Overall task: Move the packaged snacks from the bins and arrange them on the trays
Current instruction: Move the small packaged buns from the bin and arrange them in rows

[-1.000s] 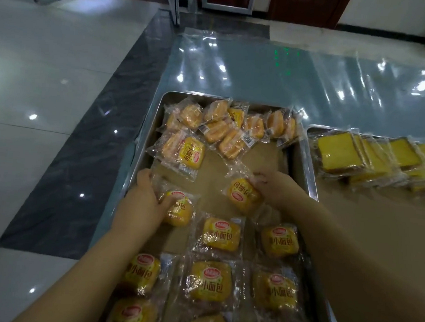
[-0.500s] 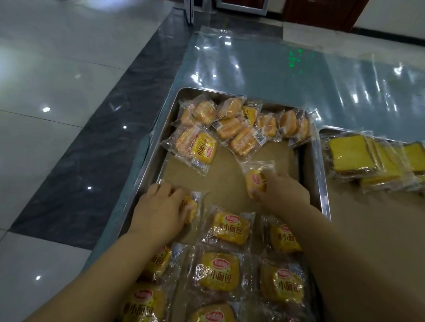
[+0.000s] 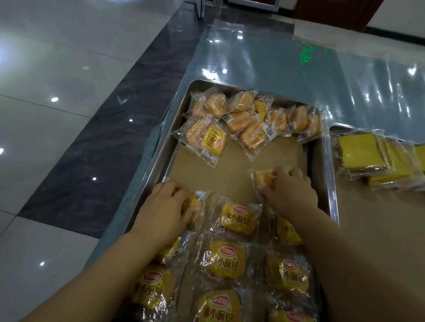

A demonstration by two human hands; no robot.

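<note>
Bench [image 3: 265, 63] is covered in glossy clear film and runs alongside a pale tiled floor [image 3: 48, 71] with a dark marbled strip. Steel tray [image 3: 166, 142] sits at the bench's left edge, lined with brown paper [image 3: 233, 172]. A second tray [image 3: 334, 128] lies just to its right, only its far left corner showing; flat yellow cake slices [image 3: 359, 153] in clear wrap overlap in a row across it. Near half of the steel tray: wrapped yellow bread packets [image 3: 226, 261] with red logo, laid face up in three columns, edges touching or overlapping. Far end: loose heap of packets [image 3: 248, 118], mostly turned over or tilted, piled against the back rim. Bare paper separates heap from rows. Left hand [image 3: 166, 213] is palm down on the head of the left column, fingers curled over the left-column packet [image 3: 194, 205]; grip appears pressed onto it, though whether it is clasped or only held flat I cannot tell. Right hand [image 3: 290, 190] is at the head of the right column, near the tray's right wall, fingers closed around the right-hand packet [image 3: 263, 178], which sits tilted with its left edge showing past the fingertips. Both forearms enter from the lower edge.
</note>
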